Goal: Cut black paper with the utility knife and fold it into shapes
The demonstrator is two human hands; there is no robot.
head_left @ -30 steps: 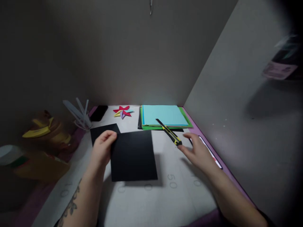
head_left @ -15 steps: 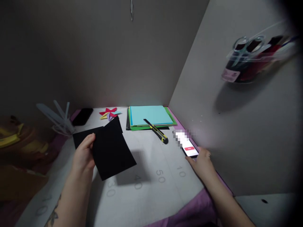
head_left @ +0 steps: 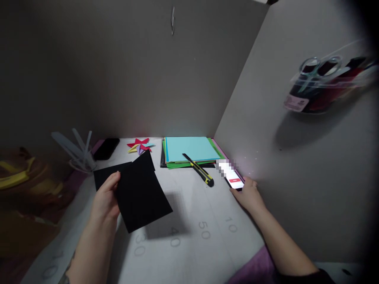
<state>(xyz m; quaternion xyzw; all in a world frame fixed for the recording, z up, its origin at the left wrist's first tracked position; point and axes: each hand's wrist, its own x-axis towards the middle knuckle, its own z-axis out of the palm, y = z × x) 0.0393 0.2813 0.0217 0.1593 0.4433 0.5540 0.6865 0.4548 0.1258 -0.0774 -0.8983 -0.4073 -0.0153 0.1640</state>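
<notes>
My left hand (head_left: 108,197) pinches black paper (head_left: 140,193) between thumb and fingers, holding it above the white, number-marked surface. The paper looks like more than one sheet, with a piece reaching out behind the hand to the left. On the right, my right hand (head_left: 248,193) grips the near end of a smartphone (head_left: 236,182) by its sides. Its screen is lit white with a red button, and part is blurred out. A black and yellow box cutter (head_left: 203,173) lies left of the phone, its tip resting on a stack of coloured paper (head_left: 192,149) topped by light blue.
A folded multicoloured paper star (head_left: 141,145) and a dark phone (head_left: 107,149) lie at the back left. Beside them stands a clear cup (head_left: 83,163) with pale strips. Clear holder with scissors (head_left: 318,86) hangs on the right wall. A brown and yellow object (head_left: 26,177) is far left.
My right hand has slid the smartphone a little away from me, closer to the paper stack. The left hand still holds the black paper. The whole view has shifted slightly.
</notes>
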